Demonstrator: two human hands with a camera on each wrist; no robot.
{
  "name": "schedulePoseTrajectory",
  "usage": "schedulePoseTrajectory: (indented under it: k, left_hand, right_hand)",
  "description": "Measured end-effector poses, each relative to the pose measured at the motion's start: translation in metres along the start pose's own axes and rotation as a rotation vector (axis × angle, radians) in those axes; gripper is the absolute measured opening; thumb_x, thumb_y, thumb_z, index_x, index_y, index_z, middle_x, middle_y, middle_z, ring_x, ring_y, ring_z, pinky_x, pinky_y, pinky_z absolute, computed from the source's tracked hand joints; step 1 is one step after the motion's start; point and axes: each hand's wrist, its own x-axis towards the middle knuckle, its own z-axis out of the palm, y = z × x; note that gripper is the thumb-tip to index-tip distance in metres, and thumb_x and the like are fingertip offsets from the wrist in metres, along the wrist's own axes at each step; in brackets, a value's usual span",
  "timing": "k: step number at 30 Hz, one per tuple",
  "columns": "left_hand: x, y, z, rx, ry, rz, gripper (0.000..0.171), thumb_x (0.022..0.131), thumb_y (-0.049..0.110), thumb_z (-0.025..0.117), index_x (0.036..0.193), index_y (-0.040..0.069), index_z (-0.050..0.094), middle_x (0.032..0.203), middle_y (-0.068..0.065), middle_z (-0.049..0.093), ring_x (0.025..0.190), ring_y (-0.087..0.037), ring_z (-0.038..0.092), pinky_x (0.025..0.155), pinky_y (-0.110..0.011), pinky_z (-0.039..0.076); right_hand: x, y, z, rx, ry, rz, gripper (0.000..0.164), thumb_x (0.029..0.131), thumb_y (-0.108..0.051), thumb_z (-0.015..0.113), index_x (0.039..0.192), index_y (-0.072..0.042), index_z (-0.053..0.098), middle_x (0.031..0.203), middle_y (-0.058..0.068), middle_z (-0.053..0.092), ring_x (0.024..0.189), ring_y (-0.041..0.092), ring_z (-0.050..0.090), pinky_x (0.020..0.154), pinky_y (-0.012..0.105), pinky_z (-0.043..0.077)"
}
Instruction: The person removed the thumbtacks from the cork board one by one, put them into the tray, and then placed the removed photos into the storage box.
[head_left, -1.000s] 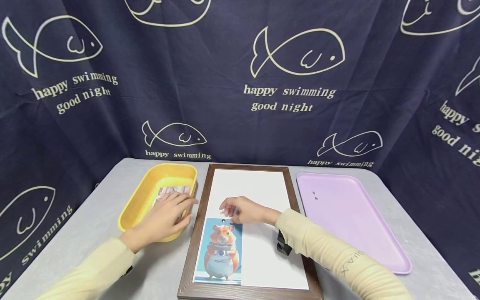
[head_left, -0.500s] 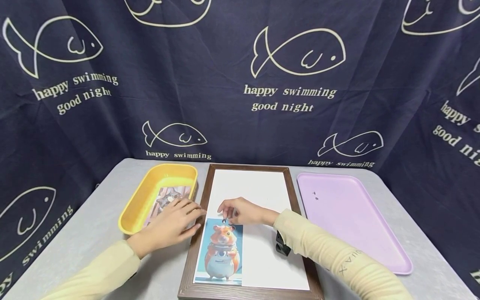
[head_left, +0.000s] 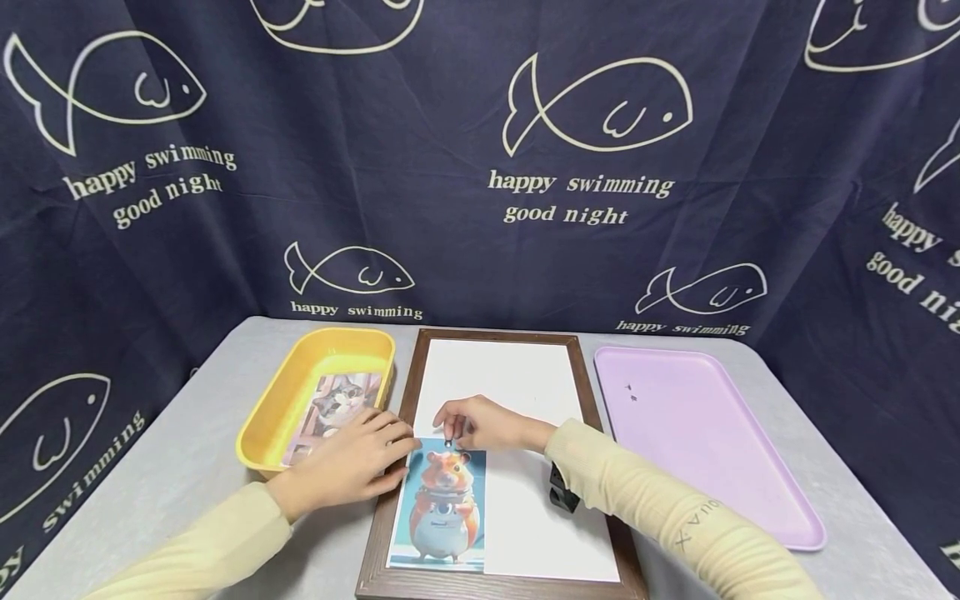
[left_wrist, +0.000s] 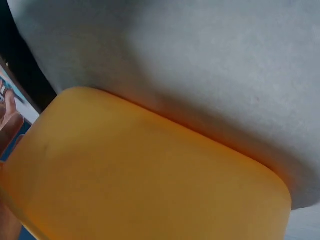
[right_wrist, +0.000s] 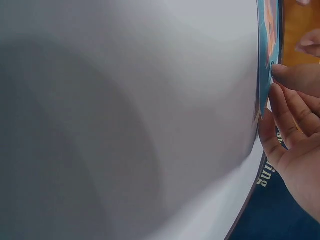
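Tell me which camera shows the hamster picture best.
The head camera, showing the hamster picture nearly whole from above. The right wrist view catches a narrow, slanted strip; the left wrist view, at most a blue sliver at its left edge.

1. Head: from above the near side of the desk, facing forward and down, taking in the far edge and the curtain.
2. Left wrist: very near the yellow bin; its exact tilt is hard to judge.
3. Right wrist: close over the white board, looking across it.
4. Head and left wrist share the bin; head and right wrist, the hamster picture.
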Motion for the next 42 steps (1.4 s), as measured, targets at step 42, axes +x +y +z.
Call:
schedulePoseTrajectory:
  k: [42]
  left_hand:
    - [-0.001,0.005,0.005,-0.006,-0.05,0.12,0.028,0.082,0.044,0.06,0.101,0.023,0.06,0.098,0.008,0.058,0.09,-0.012,0.054,0.083,-0.033,0.04]
  right_hand:
    - [0.01,0.0,0.005,-0.163,-0.033,-0.016,0.02,0.079,-0.001,0.064,0.099,-0.005,0.061,0.076,-0.001,0.06,0.066,-0.001,0.054,0.064,0.012,0.046]
